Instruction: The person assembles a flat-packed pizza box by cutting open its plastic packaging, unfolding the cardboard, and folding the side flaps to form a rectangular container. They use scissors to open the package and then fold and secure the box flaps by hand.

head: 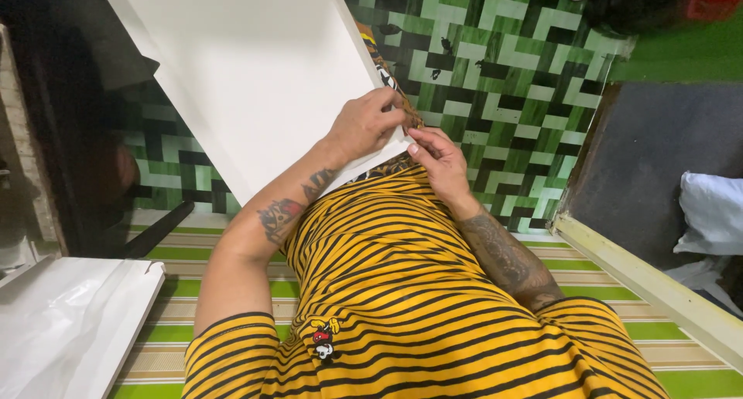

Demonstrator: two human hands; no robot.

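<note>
The white board (255,66) runs off the top edge and hides most of the patterned piece (383,66) behind it. The left hand's (365,124) fingers (391,116) curl over the board's corner, hiding their tips. The white bag (66,321) is cut off at the lower left.

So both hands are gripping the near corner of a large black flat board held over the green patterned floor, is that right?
Not quite: the large flat board is white, not black, as the head view shows. The left hand and right hand do grip its near corner over the green patterned floor.
</note>
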